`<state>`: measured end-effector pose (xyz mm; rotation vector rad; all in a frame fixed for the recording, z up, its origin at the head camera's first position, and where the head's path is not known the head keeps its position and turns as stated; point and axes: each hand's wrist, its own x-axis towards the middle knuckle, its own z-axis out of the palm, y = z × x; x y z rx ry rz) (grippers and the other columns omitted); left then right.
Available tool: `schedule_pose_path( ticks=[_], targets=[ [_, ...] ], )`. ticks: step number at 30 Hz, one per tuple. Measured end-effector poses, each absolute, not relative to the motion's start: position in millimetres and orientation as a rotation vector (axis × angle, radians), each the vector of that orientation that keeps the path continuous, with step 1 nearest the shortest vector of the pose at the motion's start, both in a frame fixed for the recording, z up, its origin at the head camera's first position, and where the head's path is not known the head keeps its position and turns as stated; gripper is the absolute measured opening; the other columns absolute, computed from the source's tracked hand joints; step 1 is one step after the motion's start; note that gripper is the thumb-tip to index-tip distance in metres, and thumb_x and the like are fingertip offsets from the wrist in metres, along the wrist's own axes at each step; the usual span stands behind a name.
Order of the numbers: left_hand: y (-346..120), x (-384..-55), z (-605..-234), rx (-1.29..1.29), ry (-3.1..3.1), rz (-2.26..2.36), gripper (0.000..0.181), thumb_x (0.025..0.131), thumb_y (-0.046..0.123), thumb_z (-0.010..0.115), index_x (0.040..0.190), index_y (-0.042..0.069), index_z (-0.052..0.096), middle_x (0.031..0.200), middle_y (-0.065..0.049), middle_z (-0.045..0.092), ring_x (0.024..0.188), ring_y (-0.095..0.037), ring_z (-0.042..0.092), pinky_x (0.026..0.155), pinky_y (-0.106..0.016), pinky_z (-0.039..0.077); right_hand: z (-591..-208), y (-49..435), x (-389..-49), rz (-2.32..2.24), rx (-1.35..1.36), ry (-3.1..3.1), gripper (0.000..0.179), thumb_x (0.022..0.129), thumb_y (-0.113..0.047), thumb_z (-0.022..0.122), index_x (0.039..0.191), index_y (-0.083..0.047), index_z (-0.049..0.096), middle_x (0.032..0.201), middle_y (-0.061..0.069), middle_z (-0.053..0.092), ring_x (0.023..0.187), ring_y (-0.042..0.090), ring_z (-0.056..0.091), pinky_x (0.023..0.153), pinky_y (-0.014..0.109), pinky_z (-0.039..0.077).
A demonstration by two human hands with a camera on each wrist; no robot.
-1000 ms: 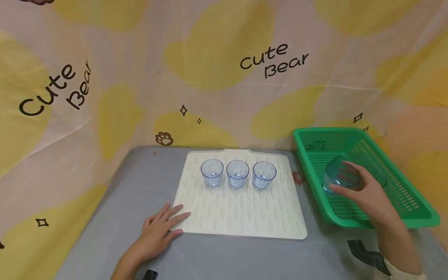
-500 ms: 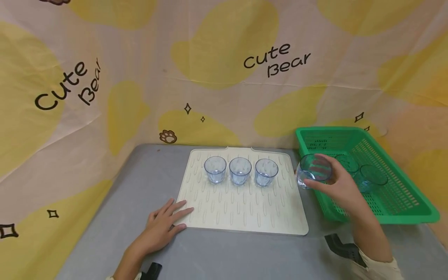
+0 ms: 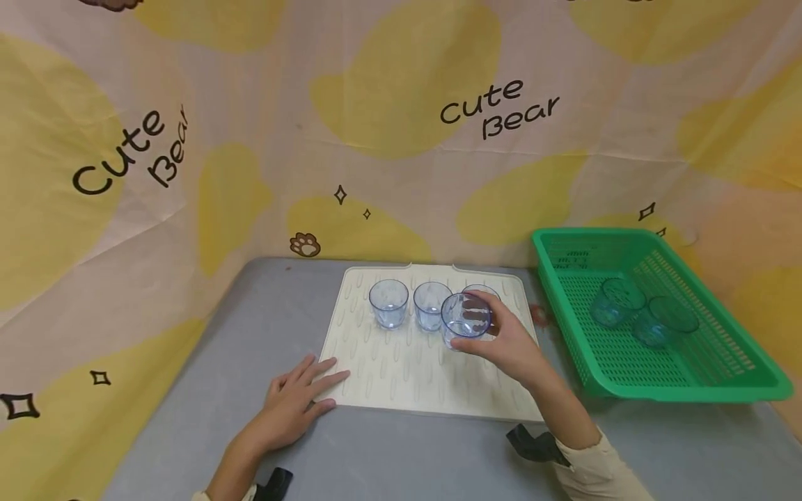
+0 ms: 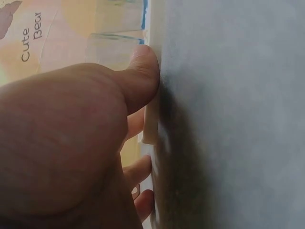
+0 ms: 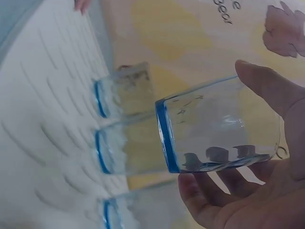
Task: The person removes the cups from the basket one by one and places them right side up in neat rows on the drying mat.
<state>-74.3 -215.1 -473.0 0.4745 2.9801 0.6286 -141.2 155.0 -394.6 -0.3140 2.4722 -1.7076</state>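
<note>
My right hand (image 3: 510,348) holds a clear bluish drinking glass (image 3: 460,320) upright over the cream drying mat, thumb on one side and fingers round the other. In the right wrist view the held glass (image 5: 219,129) is off the mat, its thick blue base showing. Behind it three like glasses stand in a row on the mat (image 3: 388,386): a left glass (image 3: 388,306), a middle glass (image 3: 429,303) and a right glass (image 3: 482,287), partly hidden by the held one. My left hand (image 3: 291,403) rests with spread fingers on the mat's front left corner.
To the right stands a green plastic basket (image 3: 689,396) with two more glasses inside, a nearer glass (image 3: 661,323) and a farther glass (image 3: 617,303). A patterned cloth (image 3: 388,104) hangs behind the grey table (image 3: 401,459).
My right hand has lifted a glass out of the green basket and carried it left over the mat, in front of the row. The left hand stays at the mat's corner.
</note>
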Motion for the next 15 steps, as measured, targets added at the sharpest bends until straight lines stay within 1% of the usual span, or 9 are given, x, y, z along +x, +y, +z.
schedule_pose_path(
  ticks=[2,4,8,15],
  targets=[
    [-214.3,-73.8,-473.3,0.478,2.974,0.634,0.049,0.095,0.03,0.066,0.141,0.039,0.054,0.156,0.001,0.044,0.151,-0.04,0.026,0.102,-0.063,0.025,-401.2,144.5,-143.0,-1.717,-0.325,2.432,0.083,0.076,-0.023,0.087,0.146,-0.02,0.043,0.139,0.013,0.055,0.122,0.034,0.057,0.093,0.039,0.05],
    [-213.7,-73.1,-473.1,0.478,2.977,0.638,0.049,0.095,0.03,0.066,0.141,0.038,0.055,0.156,0.001,0.044,0.15,-0.04,0.026,0.102,-0.063,0.025,-406.7,134.5,-144.2,-1.697,-0.315,2.414,0.083,0.076,-0.026,0.088,0.145,-0.021,0.043,0.139,0.011,0.055,0.124,0.033,0.057,0.095,0.04,0.051],
    [-213.1,-71.9,-472.0,0.483,2.987,0.638,0.048,0.095,0.029,0.066,0.141,0.036,0.056,0.155,0.001,0.044,0.15,-0.039,0.027,0.101,-0.064,0.026,-416.0,117.3,-146.8,-1.703,-0.308,2.359,0.082,0.075,-0.028,0.088,0.145,-0.024,0.045,0.14,0.009,0.055,0.126,0.032,0.057,0.098,0.043,0.051],
    [-212.4,-73.3,-471.2,0.486,2.999,0.61,0.048,0.094,0.03,0.067,0.141,0.037,0.056,0.155,0.0,0.045,0.149,-0.04,0.029,0.1,-0.062,0.027,-434.1,91.3,-149.5,-1.738,-0.383,2.283,0.079,0.076,-0.026,0.088,0.144,-0.024,0.047,0.141,0.007,0.055,0.126,0.03,0.057,0.104,0.046,0.047]
  ],
)
